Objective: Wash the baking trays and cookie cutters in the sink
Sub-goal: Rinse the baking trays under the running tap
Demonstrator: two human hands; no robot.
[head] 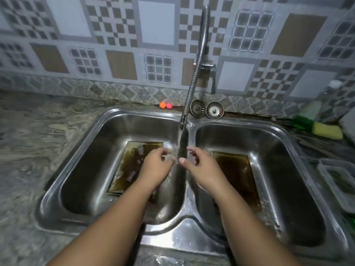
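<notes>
Left hand [155, 166] over baking tray [130, 160].

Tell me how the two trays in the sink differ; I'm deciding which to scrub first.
The left tray lies in the left basin with small shiny pieces on it; the right tray in the right basin shows none. The left tray looks lighter, the right tray darker. Both lie flat, stained brown.
</notes>
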